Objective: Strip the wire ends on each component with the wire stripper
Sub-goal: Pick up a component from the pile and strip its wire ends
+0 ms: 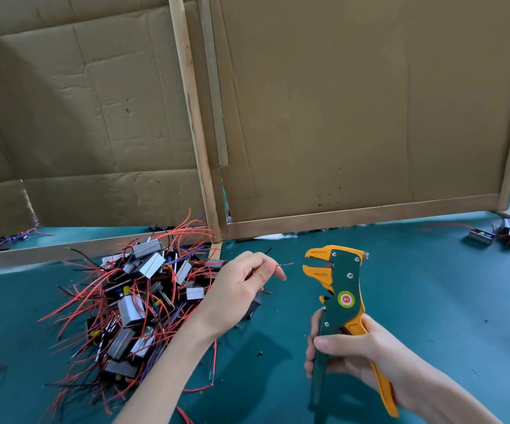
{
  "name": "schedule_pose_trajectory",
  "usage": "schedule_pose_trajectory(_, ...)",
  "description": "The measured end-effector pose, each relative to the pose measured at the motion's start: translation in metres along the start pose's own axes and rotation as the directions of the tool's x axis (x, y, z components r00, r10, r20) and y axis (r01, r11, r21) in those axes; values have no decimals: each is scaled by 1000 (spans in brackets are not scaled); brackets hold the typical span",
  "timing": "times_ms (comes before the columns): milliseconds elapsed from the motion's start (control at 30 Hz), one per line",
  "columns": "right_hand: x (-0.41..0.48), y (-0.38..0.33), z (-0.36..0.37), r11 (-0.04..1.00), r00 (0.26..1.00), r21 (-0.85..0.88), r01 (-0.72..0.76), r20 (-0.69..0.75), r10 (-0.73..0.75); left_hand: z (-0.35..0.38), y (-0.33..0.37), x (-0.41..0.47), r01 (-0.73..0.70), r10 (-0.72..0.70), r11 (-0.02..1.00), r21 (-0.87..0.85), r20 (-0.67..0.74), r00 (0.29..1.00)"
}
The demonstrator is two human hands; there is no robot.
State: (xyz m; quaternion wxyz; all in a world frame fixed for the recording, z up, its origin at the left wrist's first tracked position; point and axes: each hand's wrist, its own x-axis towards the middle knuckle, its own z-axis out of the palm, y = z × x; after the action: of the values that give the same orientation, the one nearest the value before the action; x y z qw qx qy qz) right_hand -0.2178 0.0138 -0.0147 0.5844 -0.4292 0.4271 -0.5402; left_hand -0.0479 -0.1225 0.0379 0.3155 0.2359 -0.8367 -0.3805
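Observation:
My left hand (241,286) pinches a thin red wire (284,265) whose end points right, with a dark component partly hidden under the palm. My right hand (348,350) grips the handles of a green and orange wire stripper (341,289), held upright with its orange jaws facing left. The jaws stand a short gap right of the wire's tip, not touching it. A pile of small silver and black components with red and black leads (137,301) lies at the left on the teal mat.
Cardboard panels on wooden frames (354,117) wall off the back of the teal mat (431,301). Two or three components with red wires (492,235) lie at the far right. Loose wire bits dot the mat.

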Motion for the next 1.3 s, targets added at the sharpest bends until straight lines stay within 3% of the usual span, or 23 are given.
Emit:
schedule_pose_trajectory(700, -13, -7, 11, 991, 997, -115, -66, -37, 62, -3, 12, -3, 26, -29, 1000, 17, 214, 976)
schedule_pose_trajectory(900, -11, -1, 24, 985, 981, -134, -112, -176, 87, -7, 13, -4, 61, -52, 998, -25, 255, 965)
schedule_pose_trajectory(1000, -9, 3, 28, 987, 959, -134, -91, -278, 51, -8, 9, -4, 97, -85, 994, -42, 226, 970)
schedule_pose_trajectory(1133, -9, -6, 25, 994, 992, 77, -82, -86, 89, -3, 3, -1, 83, -91, 995, 55, 152, 984)
schedule_pose_trajectory(1300, -1, -7, 5, 949, 965, 301, -96, -205, 163, 0, 5, 4, 58, -37, 988, 146, -140, 989)
